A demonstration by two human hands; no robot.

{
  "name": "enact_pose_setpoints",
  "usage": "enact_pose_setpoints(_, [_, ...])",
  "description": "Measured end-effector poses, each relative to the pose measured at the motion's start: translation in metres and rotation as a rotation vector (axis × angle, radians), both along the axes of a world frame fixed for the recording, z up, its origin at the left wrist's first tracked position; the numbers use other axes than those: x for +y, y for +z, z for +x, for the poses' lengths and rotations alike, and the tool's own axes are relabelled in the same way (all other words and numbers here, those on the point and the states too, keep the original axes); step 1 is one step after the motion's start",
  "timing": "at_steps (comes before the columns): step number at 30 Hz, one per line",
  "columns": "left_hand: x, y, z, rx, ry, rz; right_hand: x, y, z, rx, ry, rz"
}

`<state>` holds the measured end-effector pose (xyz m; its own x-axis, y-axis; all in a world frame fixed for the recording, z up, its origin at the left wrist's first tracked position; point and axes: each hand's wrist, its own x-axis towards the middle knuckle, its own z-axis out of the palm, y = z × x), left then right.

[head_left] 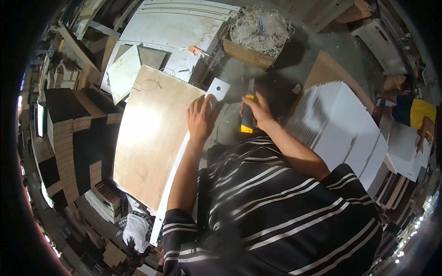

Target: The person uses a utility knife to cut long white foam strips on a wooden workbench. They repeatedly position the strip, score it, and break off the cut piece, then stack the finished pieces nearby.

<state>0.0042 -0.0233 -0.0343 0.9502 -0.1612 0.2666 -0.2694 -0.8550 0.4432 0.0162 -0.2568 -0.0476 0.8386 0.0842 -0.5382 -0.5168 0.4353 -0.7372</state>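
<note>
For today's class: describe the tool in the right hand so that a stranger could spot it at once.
Find the large pale wooden board left of centre, then go right, past the white strip under the left hand, to the right hand. The tool gripped there has its narrow end pointing toward the picture's top. Its black-and-yellow handle sets it apart from the orange object farther up.

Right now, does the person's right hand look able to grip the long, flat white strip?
Probably not: the right hand is wrapped around a yellow-and-black-handled tool, though nothing seems to block its way to the white strip.
</note>
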Motion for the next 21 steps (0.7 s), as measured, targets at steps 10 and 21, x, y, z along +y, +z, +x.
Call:
enact_pose_setpoints(10, [0.08, 0.021, -0.104, 0.176, 0.099, 0.197, 0.024, -0.012, 0.01, -0.58, 0.189, -0.656])
enact_pose_setpoints(21, [0.093, 0.021, -0.118, 0.183, 0.077, 0.182, 0.033, 0.011, 0.03, -0.612, 0.264, -0.865])
